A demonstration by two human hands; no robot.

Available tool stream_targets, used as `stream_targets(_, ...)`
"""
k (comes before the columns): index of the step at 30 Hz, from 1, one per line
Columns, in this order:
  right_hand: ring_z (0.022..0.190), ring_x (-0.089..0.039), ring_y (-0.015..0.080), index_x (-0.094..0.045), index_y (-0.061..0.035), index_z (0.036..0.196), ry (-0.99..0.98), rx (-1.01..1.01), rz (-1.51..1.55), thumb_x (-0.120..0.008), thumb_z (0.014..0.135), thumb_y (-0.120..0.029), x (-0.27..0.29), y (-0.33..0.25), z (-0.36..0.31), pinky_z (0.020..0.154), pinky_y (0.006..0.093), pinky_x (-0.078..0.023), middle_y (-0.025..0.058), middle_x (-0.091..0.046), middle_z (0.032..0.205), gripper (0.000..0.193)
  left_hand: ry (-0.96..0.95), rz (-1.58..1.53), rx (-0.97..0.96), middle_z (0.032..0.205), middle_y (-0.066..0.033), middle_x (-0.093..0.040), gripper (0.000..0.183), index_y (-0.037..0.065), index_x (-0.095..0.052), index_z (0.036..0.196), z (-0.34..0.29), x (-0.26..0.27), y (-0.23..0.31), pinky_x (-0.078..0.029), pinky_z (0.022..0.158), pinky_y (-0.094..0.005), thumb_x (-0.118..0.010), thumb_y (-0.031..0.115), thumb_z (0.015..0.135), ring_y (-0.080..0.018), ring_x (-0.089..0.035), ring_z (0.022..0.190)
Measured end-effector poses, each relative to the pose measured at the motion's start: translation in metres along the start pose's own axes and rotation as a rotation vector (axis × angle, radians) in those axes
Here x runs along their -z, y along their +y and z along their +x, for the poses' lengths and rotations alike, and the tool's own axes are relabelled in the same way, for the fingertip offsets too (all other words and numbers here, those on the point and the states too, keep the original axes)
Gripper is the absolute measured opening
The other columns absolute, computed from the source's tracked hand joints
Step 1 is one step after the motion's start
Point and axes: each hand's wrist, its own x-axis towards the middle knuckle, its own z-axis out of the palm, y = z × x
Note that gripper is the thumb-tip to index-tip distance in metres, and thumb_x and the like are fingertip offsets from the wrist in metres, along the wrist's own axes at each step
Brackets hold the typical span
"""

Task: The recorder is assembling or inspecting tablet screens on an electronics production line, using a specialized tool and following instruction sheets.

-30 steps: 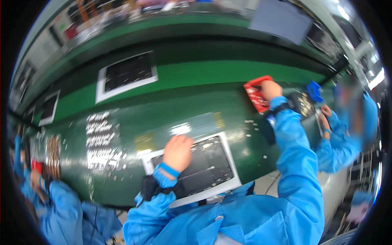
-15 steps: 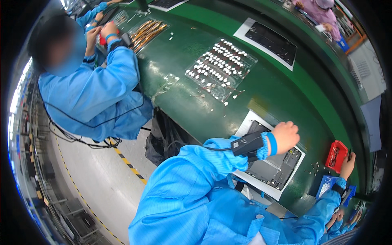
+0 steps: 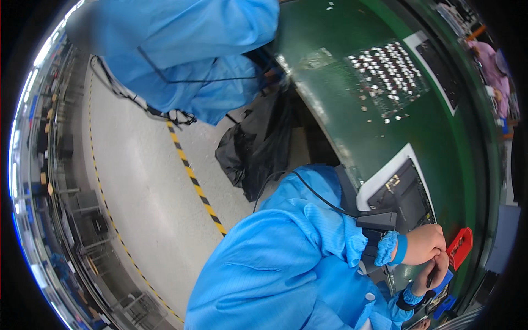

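My left hand (image 3: 424,244), with a blue band at its wrist, is closed, fingertips pressed together against my right hand. Anything pinched there is too small to make out. My right hand (image 3: 433,273) is curled around a slim dark tool (image 3: 430,281), whose kind I cannot tell. Both hands meet beyond the near corner of an opened flat dark device housing (image 3: 404,192) with parts inside. The housing lies on a white sheet (image 3: 379,179), partly covered by my left forearm. A red bin (image 3: 461,247) with small parts stands just past my fingers.
A clear tray (image 3: 388,71) with rows of white round pieces lies farther up the green table (image 3: 330,82). Another dark panel (image 3: 440,71) rests on white beyond it. Blue bins (image 3: 444,305) stand near my right wrist. A co-worker in blue (image 3: 192,55) sits at left by a black bag (image 3: 258,143).
My left hand has left the housing and come to my right hand, which has moved away from the red bin's edge. The whole view has swung, shifting the table to the right.
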Motion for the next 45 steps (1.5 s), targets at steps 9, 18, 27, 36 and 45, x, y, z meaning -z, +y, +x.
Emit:
stream_targets(9, 0.088, -0.052, 0.013, -0.05, 0.0011, 0.099, -0.065, -0.576, 0.57, -0.045, 0.089, -0.007, -0.003, -0.01, -0.008, 0.079, 0.0246, -0.04, 0.0072, -0.054, 0.096, 0.014, 0.054, 0.18, -0.117, 0.068, -0.0161, -0.053, 0.018, -0.001, -0.047, 0.076, -0.039, 0.013, 0.003, -0.041, 0.056, -0.0407, -0.058, 0.009, 0.068, -0.0358, -0.053, 0.067)
stream_targets(18, 0.082, -0.053, 0.0118, -0.053, -0.0002, 0.091, -0.396, -0.742, 0.554, -0.057, 0.082, -0.011, 0.011, -0.023, 0.001, 0.072, 0.0238, -0.043, 0.0061, -0.057, 0.088, 0.015, -0.123, 0.329, 0.019, 0.068, -0.0197, -0.056, 0.022, -0.002, -0.039, 0.081, -0.04, 0.025, 0.016, -0.043, 0.054, -0.0424, -0.054, 0.01, 0.069, -0.04, -0.055, 0.065)
stream_targets(27, 0.053, -0.044, 0.0035, -0.057, -0.0029, 0.084, -0.115, -0.992, 0.604, -0.062, 0.078, -0.01, -0.014, -0.018, 0.009, 0.045, 0.0168, -0.031, 0.0026, -0.06, 0.072, 0.01, -0.34, 0.53, -0.058, 0.074, -0.0134, -0.053, 0.011, 0.004, -0.048, 0.084, -0.008, 0.05, 0.022, -0.044, 0.06, -0.0427, -0.05, 0.011, 0.075, -0.032, -0.055, 0.071)
stream_targets(36, 0.06, -0.052, 0.0122, -0.056, 0.0007, 0.075, 0.109, -0.854, 0.078, -0.063, 0.074, -0.013, -0.02, 0.071, 0.011, 0.055, 0.0269, -0.04, 0.0066, -0.056, 0.063, 0.015, -0.485, 1.083, -0.235, 0.079, -0.0093, -0.056, 0.013, 0.005, -0.062, 0.08, 0.09, 0.073, -0.031, -0.045, 0.069, -0.0377, -0.06, 0.005, 0.067, -0.0291, -0.053, 0.078)
stream_targets(45, 0.067, -0.054, 0.0362, -0.057, 0.0019, 0.074, -0.123, -0.937, -0.097, -0.061, 0.072, -0.021, -0.03, 0.073, 0.042, 0.06, 0.0404, -0.042, 0.0196, -0.055, 0.067, 0.024, -0.502, 1.008, -0.208, 0.075, -0.0077, -0.055, 0.008, 0.005, -0.063, 0.074, 0.089, 0.066, -0.076, -0.044, 0.067, -0.0369, -0.061, 0.005, 0.067, -0.0278, -0.052, 0.075)
